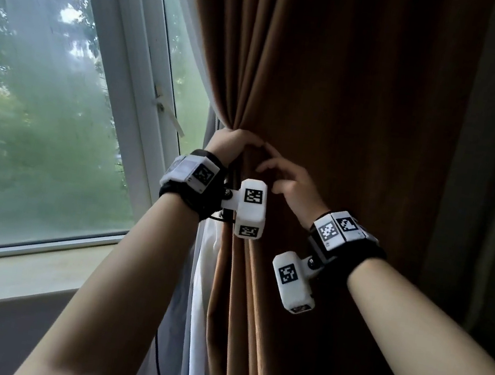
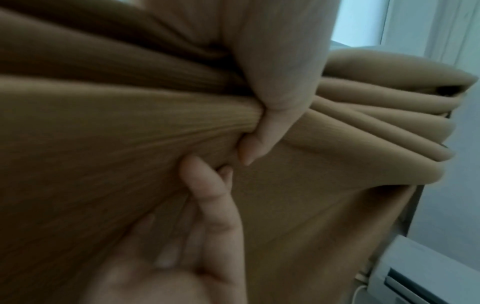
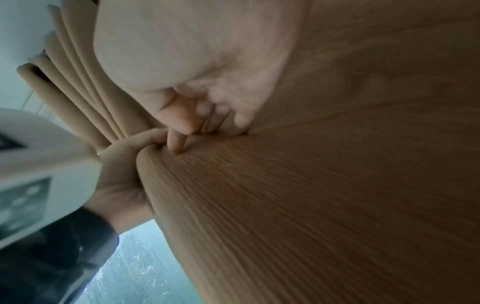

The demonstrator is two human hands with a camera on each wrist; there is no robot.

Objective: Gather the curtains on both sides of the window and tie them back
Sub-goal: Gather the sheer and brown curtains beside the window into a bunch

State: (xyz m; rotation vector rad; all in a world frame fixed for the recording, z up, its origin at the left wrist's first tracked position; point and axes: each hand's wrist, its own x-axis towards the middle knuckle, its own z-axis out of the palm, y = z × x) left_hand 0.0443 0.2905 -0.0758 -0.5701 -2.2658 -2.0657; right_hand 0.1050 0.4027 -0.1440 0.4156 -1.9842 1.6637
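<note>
The brown curtain (image 1: 332, 103) hangs at the right side of the window (image 1: 61, 95), bunched into folds at mid-height. My left hand (image 1: 230, 146) is clenched around the gathered folds at the curtain's window-side edge. My right hand (image 1: 291, 184) lies just beside it, fingertips (image 3: 179, 144) pressed into the fabric; its grasp appears loose, though blur limits certainty. A white sheer (image 1: 204, 277) hangs behind.

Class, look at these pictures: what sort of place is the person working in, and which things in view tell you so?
Probably a room in a home, at a window: a brown curtain hangs beside the glass, with a sill below and trees outside.
</note>
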